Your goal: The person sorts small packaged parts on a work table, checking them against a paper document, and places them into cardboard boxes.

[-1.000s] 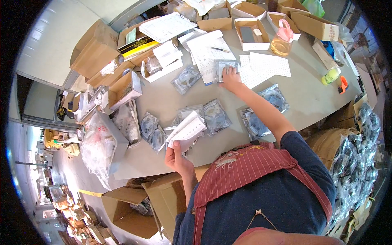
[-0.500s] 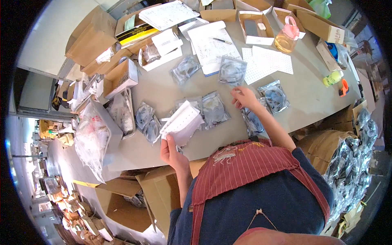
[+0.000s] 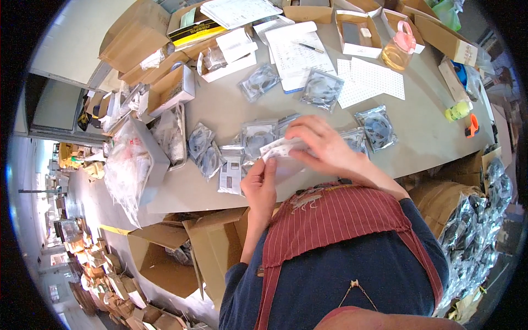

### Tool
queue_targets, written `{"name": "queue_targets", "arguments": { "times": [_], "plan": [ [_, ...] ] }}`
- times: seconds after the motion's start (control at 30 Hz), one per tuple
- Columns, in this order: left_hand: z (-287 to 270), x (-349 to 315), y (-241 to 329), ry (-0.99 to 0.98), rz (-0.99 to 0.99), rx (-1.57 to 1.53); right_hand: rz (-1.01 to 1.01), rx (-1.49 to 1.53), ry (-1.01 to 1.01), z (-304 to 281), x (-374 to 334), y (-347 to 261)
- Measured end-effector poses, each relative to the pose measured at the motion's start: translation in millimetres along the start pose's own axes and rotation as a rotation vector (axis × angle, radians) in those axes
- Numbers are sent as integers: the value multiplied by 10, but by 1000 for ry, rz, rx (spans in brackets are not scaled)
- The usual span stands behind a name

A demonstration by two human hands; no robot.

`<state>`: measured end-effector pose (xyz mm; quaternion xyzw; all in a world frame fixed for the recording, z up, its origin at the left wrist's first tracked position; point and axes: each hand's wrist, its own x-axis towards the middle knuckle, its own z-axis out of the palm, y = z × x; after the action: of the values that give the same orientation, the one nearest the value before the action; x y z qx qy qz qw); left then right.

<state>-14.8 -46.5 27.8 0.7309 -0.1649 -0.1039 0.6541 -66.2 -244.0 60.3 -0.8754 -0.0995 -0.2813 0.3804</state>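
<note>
- The bare left hand (image 3: 259,190) rises from the lower edge of the table, wrist upright, thumb laid along the near corner of a folded white paper sheet with small printed marks (image 3: 280,150), fingers curled behind and closed on it
- The bare right hand (image 3: 325,147) reaches in from the right, its back upward, fingers bent over the sheet's right side; whether its fingertips pinch the paper, I cannot tell
- The sheet is between both hands, above the near side of the grey tabletop (image 3: 170,195)
- Flat, clear plastic packets with grey-blue coiled contents: two by the clipped papers (image 3: 323,89), two at the left (image 3: 200,141), two right of the hands (image 3: 377,128), at least two more behind the held sheet (image 3: 257,136)
- One silvery packet with a dark printed patch (image 3: 231,171), near the left hand
- Two overlapping white dotted sheets (image 3: 380,78), one dark pen (image 3: 312,48), one pink-lidded clear jug (image 3: 397,53)
</note>
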Motion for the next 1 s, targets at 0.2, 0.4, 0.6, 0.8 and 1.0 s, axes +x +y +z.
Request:
{"name": "queue_targets", "arguments": {
  "times": [0.2, 0.4, 0.6, 0.8, 1.0],
  "plan": [
    [14, -131, 17, 25, 19, 202, 117, 266, -131, 68, -101, 75],
    [167, -165, 5, 85, -113, 25, 236, 332, -158, 2, -238, 138],
    [258, -162, -85, 122, -31, -28, 328, 449, -268, -28, -399, 312],
    [310, -219, 34, 231, 10, 358, 341, 385, -380, 36, -340, 316],
    [359, -228, -96, 263, 213, 562, 203, 320, -320, 62, -219, 233]
  ]
}}
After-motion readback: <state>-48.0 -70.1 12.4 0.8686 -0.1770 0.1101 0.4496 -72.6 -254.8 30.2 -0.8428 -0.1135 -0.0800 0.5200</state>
